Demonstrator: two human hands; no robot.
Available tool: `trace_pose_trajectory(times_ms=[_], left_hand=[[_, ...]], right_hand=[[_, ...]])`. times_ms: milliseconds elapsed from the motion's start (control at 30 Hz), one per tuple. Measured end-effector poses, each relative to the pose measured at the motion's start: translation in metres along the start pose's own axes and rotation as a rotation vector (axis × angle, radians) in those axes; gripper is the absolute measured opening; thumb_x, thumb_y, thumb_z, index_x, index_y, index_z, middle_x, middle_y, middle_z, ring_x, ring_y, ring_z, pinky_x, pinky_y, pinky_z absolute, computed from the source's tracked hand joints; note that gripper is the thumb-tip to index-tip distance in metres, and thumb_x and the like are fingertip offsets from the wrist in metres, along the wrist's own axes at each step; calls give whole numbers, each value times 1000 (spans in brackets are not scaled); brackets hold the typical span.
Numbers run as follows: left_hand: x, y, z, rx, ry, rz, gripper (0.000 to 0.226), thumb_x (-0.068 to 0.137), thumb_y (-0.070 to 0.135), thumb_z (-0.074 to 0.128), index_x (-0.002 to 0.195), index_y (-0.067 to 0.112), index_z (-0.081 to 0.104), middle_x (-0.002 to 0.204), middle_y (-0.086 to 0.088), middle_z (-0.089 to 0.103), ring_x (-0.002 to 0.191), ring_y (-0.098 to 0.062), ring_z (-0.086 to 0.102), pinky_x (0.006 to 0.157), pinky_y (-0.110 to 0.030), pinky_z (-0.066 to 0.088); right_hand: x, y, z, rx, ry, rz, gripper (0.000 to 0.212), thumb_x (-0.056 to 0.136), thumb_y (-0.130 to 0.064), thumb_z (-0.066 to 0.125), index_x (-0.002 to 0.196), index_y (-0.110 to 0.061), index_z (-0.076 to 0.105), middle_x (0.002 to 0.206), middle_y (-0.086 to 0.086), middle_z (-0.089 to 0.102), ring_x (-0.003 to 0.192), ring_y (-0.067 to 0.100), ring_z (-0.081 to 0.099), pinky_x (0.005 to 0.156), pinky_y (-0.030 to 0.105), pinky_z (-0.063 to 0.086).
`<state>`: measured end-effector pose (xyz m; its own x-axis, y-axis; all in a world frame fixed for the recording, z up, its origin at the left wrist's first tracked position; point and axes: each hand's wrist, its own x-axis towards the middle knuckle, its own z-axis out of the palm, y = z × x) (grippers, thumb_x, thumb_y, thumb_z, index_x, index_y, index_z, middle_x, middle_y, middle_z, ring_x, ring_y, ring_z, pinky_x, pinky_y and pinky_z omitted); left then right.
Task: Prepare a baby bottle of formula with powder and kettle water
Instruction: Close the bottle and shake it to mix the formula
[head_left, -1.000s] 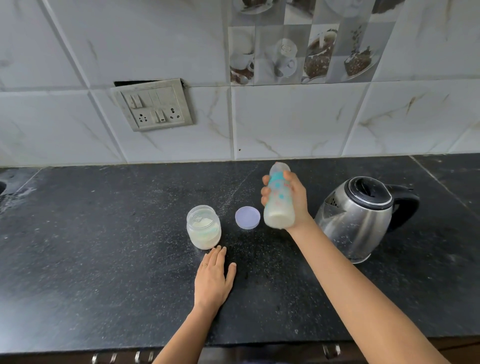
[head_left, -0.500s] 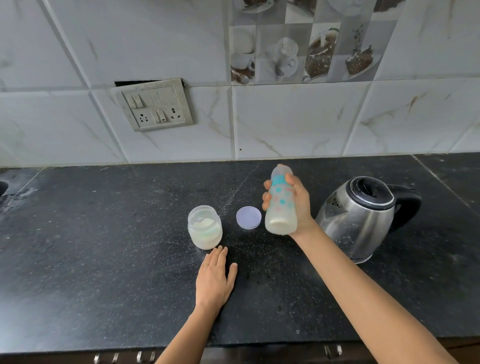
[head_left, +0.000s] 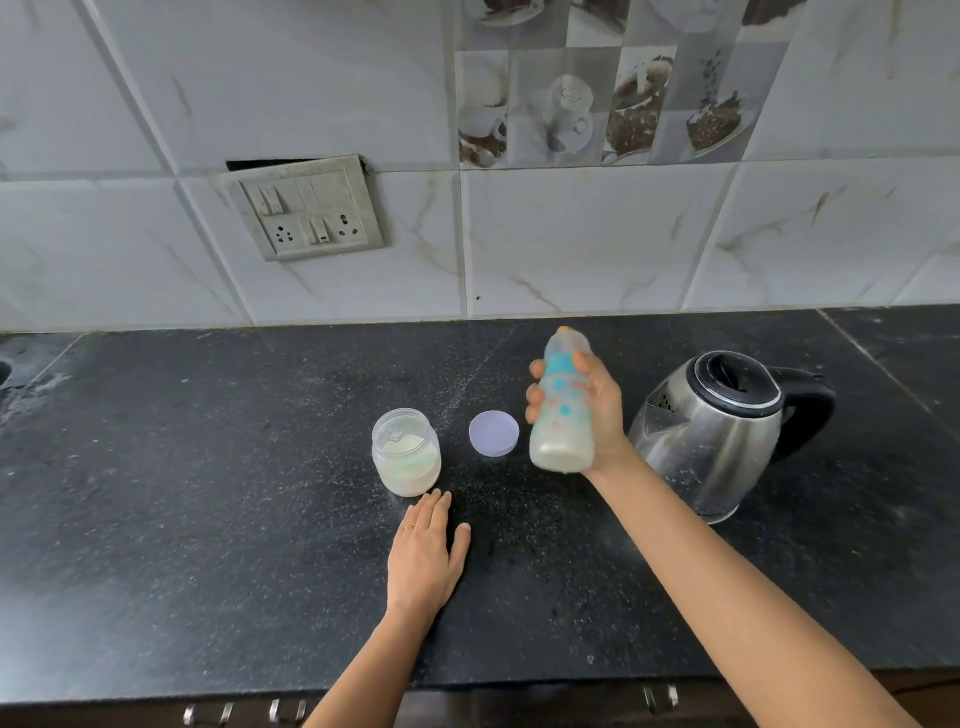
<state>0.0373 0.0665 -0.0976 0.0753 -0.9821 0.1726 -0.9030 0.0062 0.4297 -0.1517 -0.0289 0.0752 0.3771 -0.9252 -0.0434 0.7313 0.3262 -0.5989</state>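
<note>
My right hand (head_left: 597, 410) grips a baby bottle (head_left: 561, 415) with a teal collar, coloured dots and milky liquid in it. The bottle is held above the black counter (head_left: 208, 545), nearly upright and leaning slightly left. A clear powder jar (head_left: 406, 451) stands open to its left, partly full of pale powder. The jar's lilac lid (head_left: 494, 433) lies flat between jar and bottle. My left hand (head_left: 426, 551) rests flat on the counter just in front of the jar. A steel kettle (head_left: 722, 431) with a black lid and handle stands right of the bottle.
A tiled wall rises behind the counter, with a switch and socket plate (head_left: 306, 208) at the upper left. Powder specks dot the counter near the jar. The counter's front edge runs along the bottom, with drawer handles (head_left: 244, 712) below it.
The bottle in my right hand has shifted slightly down and to the right, with its tilt changing a little. My left hand, the jar, lid and kettle stay where they were.
</note>
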Motion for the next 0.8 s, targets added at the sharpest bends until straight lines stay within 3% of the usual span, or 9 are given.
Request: trace_pose_trajectory(times_ms=[33,100,167,300,400,467,633,700,800], left_hand=[[0,0,0,-1,-1,-1,51,95,41,47,138,13,48,144,-3,47,136,-19,37,114,-28,19],[-1,0,1,-1,-2,-3,51,96,41,47,138,13,48,144,-3,47,136,-19,37,114,-28,18],[-2,0,1,-4,-2,-6,51,95,41,47,138,12,48,143,-3,47,136,-19,37,114,-27,17],[0,0,1,-1,-2,-6,51,95,41,47,138,13,47,144,-3,47,136,-18,37,114,-27,18],[-1,1,2,-1,-5,-8,51,96,41,47,139,13,47,144,-3,46,137,-18,35,114,-27,17],[-2,2,2,-7,-4,-13,51,95,40,47,138,12,47,144,-3,46,137,-19,36,114,-27,16],[0,1,1,-9,-6,-10,52,95,41,46,139,13,46,145,-3,45,137,-18,35,113,-26,15],[0,1,0,-6,-6,-6,52,96,40,46,139,12,46,145,-3,45,137,-19,35,113,-26,14],[-2,0,1,-4,-5,-8,52,96,41,45,139,13,45,145,-3,45,138,-18,35,113,-25,13]], right_hand=[[3,-4,0,54,60,-28,27,70,-36,70,83,-13,65,72,5,60,51,18,59,48,24,50],[7,-10,-3,145,165,-78,28,83,-38,55,76,-12,62,69,4,59,50,17,59,49,22,50],[1,-3,-6,88,134,-25,26,83,-36,57,89,-10,56,73,5,58,51,18,59,49,24,50],[-10,13,-7,-118,5,20,52,69,-28,72,114,-18,49,83,11,58,56,23,59,50,30,51],[-1,-2,-3,80,134,-59,30,78,-39,64,86,-10,60,73,4,58,51,17,59,49,23,50],[2,-8,-2,133,204,-76,30,87,-40,51,80,-11,57,70,2,57,50,16,58,49,21,50],[-15,14,-6,-208,26,10,52,70,-28,69,117,-18,47,83,10,58,58,21,59,50,30,51],[-12,8,-1,-97,73,-31,41,74,-31,68,107,-13,50,79,7,58,55,20,59,49,28,51],[0,-7,-1,122,247,-114,27,90,-37,49,84,-12,54,71,2,56,50,16,58,49,21,50]])
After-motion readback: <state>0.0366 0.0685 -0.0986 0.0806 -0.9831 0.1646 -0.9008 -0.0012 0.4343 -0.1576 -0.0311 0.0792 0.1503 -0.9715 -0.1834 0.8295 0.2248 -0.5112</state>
